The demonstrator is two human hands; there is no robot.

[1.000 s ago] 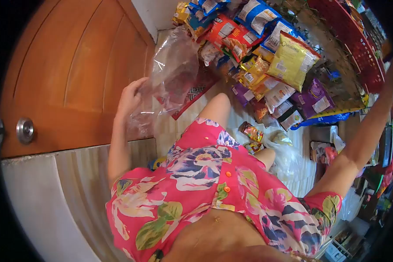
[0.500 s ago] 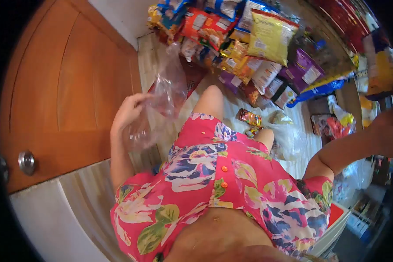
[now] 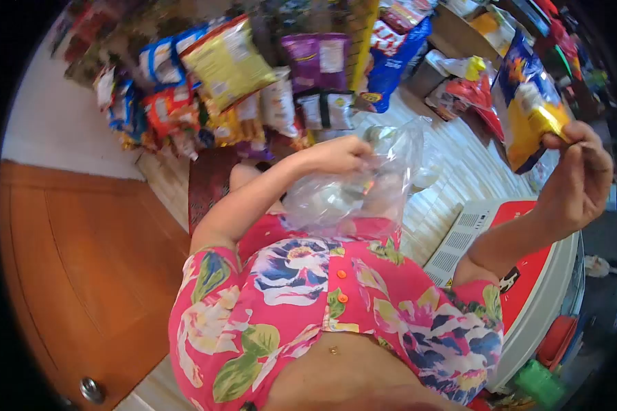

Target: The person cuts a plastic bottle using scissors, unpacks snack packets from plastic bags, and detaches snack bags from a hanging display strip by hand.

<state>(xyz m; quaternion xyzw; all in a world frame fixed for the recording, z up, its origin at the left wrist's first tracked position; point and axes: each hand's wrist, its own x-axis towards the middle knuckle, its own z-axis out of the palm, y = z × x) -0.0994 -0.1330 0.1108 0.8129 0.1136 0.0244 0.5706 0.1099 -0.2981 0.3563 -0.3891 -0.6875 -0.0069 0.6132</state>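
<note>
My left hand [image 3: 346,154] is closed on a clear plastic bag [image 3: 336,198], which hangs loosely in front of my lap. Off to the right, my right hand [image 3: 579,175] pinches the lower edge of a blue and yellow snack packet [image 3: 524,103] and holds it up. The two hands are well apart, and the packet is outside the plastic bag. Beyond my left hand hang several snack packets, among them a yellow one [image 3: 230,65], a purple one [image 3: 317,60] and a red one [image 3: 168,113].
A wooden door [image 3: 75,267] with a round knob [image 3: 91,389] is on the left. A white and red appliance [image 3: 511,294] stands by my right forearm. A red packet [image 3: 466,96] lies near shelves at the upper right, above the light striped floor [image 3: 425,219].
My view has turned right. The left hand has brought the plastic bag across in front of my body. My right hand has come further into view with the snack packet, now plainly seen.
</note>
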